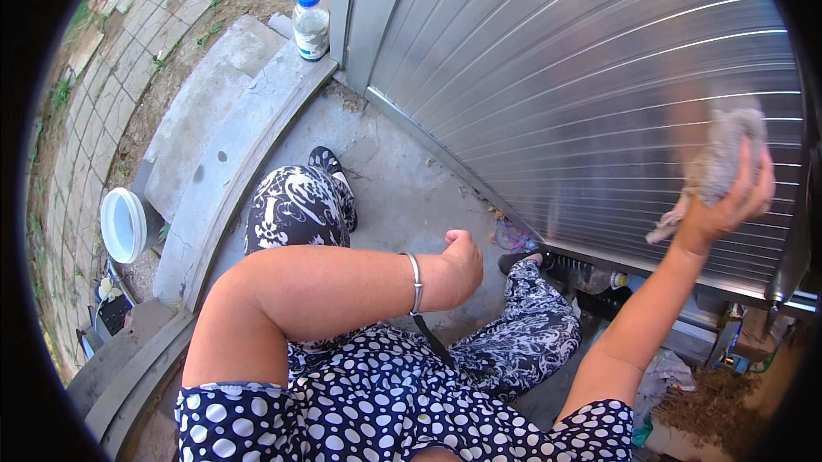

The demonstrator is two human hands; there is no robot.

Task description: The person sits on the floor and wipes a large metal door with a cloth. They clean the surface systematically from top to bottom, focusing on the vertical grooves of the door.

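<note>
My right hand [741,192] is closed round a grey, fluffy cloth [735,141] and holds it against a ribbed silver metal door [548,94]. Part of the cloth hangs down beside the wrist, and its upper end is blurred. My left hand [462,269] is curled into a fist in front of my body, over the concrete floor, apart from the door. Nothing sticks out of that fist, though its inner side is turned away. On the left wrist sits a silver bangle [416,284].
A plastic bottle [311,29] with a blue cap stands on the ledge beside the door frame. A white bucket [124,225] is beyond the concrete step [231,145] at left. Another bottle [591,276] lies under the door's lower edge. Plastic bags [666,376] and brown debris are at lower right.
</note>
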